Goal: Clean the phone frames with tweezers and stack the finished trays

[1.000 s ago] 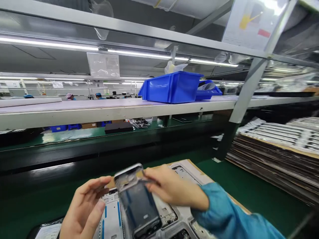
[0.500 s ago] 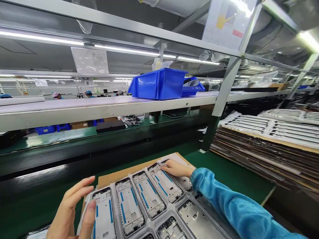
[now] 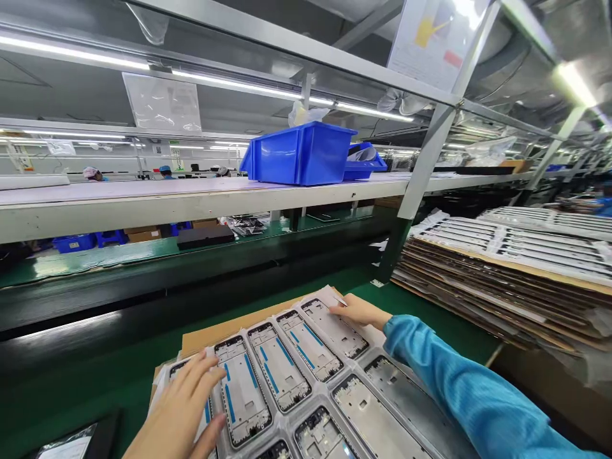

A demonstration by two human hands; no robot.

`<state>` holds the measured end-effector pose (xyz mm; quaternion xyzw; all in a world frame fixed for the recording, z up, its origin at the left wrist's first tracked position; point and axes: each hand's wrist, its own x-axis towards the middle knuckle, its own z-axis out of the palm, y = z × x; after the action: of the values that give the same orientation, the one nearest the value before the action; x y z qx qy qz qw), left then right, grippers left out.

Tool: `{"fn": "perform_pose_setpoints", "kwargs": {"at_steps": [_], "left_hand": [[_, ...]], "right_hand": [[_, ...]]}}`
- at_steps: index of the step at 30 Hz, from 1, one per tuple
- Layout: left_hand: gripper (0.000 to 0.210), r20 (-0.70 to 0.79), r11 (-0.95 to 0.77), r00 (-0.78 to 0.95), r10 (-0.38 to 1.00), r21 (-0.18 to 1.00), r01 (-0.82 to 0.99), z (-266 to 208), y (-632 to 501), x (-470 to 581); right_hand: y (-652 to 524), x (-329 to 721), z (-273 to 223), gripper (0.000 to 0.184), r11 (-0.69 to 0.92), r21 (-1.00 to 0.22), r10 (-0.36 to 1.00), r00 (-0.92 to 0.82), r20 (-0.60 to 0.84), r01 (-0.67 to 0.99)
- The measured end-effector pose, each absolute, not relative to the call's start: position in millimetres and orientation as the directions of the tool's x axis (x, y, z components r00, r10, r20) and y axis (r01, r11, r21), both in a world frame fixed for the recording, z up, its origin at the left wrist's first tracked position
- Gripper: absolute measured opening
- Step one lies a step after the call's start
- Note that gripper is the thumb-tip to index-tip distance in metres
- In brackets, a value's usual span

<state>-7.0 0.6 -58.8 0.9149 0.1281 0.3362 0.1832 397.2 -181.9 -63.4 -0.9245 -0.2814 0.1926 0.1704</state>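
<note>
Single head-worn view, facing forward and down, hands [image 3: 184,396] near, shelf [image 3: 201,205] beyond

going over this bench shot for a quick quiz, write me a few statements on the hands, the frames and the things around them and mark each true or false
1. The right hand is at the right-end frame of the far row. True.
2. That right-end frame carries blue strips. False: it shows none; the neighbouring frame to its left has them.
3. The left hand reaches into a blue bin. False: it is over the left part of the tray.
4. The large blue bin stands on the raised shelf. True.
5. The layered stack lies left of the tray. False: it lies to the right.
</note>
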Motion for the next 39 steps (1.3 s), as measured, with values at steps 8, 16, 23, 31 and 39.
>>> {"fn": "perform_pose_setpoints", "kwargs": {"at_steps": [8, 16, 23, 31, 39], "left_hand": [[0.042, 0.337, -0.857, 0.852, 0.400, 0.468, 0.217, -33, 12, -24], [0.022, 0.359, -0.404, 0.190, 0.914, 0.762, 0.506, -58, 24, -113], [0.014, 0.179, -0.017, -0.118, 0.977, 0.613, 0.790, -152, 32, -197], [0.013, 0.129, 0.008, -0.066, 0.989, 0.403, 0.915, -168, 22, -185], [0.011, 0.169, -0.009, -0.030, 0.985, 0.225, 0.974, -173, 19, -176]], "right_hand": [[-170, 370, -23, 0.033, -0.621, -0.513, 0.766, 0.600, -0.233, 0.593], [-121, 260, 11, 0.033, -0.206, -0.613, 0.973, 0.094, -0.210, 0.763], [-90, 192, -22, 0.033, -0.127, -0.704, 0.896, -0.225, -0.384, 0.698], [-65, 156, -72, 0.030, -0.070, -0.498, 0.979, -0.037, -0.201, 0.864], [-66, 161, -83, 0.027, 0.013, -0.424, 0.994, -0.057, -0.092, 0.905]]}}
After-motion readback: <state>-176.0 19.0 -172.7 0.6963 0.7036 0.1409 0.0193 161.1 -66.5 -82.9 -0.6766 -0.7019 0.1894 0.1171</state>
